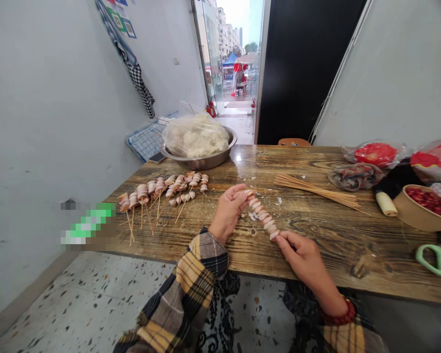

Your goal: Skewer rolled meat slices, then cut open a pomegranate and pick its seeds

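Note:
I hold a skewer (263,218) threaded with several pale and pink slices just above the wooden table (242,245). My left hand (230,212) pinches its far end, fingers closed on the top slice. My right hand (302,255) grips the near end, fingers curled round the stick below the last slice. A row of finished skewers (161,193) lies to the left of my left hand. A bundle of bare bamboo sticks (318,192) lies to the right, beyond my right hand.
A metal basin (202,159) holding a plastic bag of white food stands at the back left. At the right are a paper bowl of red pieces (424,208), bagged red items (377,154), a folded cloth (355,176) and green scissors (435,260). Small scraps dot the table.

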Available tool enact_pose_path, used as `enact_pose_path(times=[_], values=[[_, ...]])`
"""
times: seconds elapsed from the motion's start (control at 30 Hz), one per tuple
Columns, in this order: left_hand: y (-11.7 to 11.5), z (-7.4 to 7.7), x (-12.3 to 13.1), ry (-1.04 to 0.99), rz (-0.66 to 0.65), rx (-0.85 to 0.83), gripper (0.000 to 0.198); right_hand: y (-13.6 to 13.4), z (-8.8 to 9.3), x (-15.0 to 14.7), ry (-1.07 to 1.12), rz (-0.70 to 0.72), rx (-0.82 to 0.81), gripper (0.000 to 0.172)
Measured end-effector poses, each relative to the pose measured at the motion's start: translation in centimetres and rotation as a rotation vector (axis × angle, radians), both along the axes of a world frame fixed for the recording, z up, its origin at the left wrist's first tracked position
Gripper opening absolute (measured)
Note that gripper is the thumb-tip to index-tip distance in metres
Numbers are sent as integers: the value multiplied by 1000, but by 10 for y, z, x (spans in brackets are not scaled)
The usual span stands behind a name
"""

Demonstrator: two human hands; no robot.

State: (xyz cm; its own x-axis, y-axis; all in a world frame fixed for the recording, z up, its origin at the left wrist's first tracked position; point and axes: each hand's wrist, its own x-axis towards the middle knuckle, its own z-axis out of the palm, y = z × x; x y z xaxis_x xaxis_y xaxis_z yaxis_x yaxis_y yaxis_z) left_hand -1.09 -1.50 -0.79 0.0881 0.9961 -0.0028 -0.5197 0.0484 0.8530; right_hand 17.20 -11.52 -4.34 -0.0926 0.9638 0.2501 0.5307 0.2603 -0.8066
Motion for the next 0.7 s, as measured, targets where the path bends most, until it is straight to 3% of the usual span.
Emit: enact_pose_path(times=[0.7], values=[[-5,-1,3,16,-6,-11,55,-3,-1,-1,-51,-12,48,35]])
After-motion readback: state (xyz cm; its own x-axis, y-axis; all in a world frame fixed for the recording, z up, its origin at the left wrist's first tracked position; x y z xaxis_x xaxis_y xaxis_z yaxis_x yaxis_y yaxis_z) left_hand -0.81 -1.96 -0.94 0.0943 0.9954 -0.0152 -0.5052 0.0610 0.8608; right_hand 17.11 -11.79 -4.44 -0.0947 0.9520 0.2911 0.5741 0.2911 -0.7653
